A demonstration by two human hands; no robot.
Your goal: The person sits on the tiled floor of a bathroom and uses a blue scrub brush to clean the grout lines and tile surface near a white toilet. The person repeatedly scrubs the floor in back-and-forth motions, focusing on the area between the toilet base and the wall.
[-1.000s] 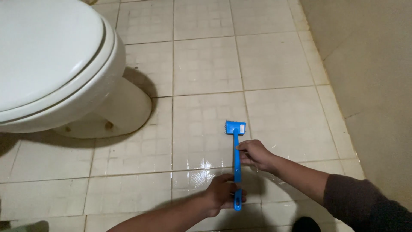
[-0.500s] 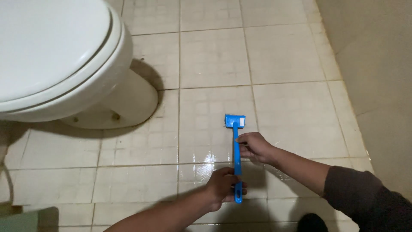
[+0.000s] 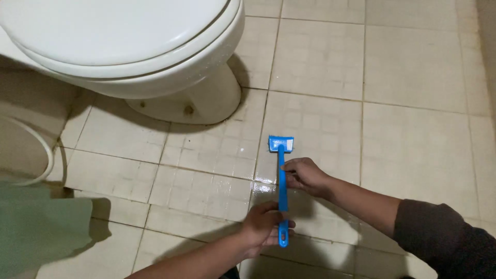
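Head view, looking down at a bathroom floor of pale beige square ceramic tiles (image 3: pixel 413 67) with darker grout lines. The tiles nearest the viewer are wet and glossy, with reflections around the hands; those farther away look dull and dry. At the lower left a pale green fabric (image 3: pixel 36 232) covers the corner of the frame and throws a shadow on the floor.

Left hand (image 3: pixel 263 227): closest to the viewer, forearm entering from the bottom edge. Its fingers (image 3: pixel 273 207) are curled closed around the near end of the blue plastic long-handled scrub brush (image 3: pixel 282 186), just short of the tip of the handle. Right hand (image 3: pixel 305 174): a little farther out, wearing a dark brown long sleeve (image 3: pixel 444 243) that enters from the lower right. Its fingers are bent narrowly around the middle of the handle, gripping it from the right side.

The brush lies low against the wet tiles, between the two hands. Its long axis runs almost straight away from the viewer, nearly upright in the frame. The rectangular blue head (image 3: pixel 280 143) points away, toward the toilet, and rests on a tile next to a grout line; whether the bristles press on the floor cannot be told.

Beyond the head, well apart from it, stands the white ceramic toilet (image 3: pixel 134 46) with its lid closed, its pedestal base (image 3: pixel 206 101) meeting the floor. A curved pale object (image 3: pixel 49 155) shows at the left edge.
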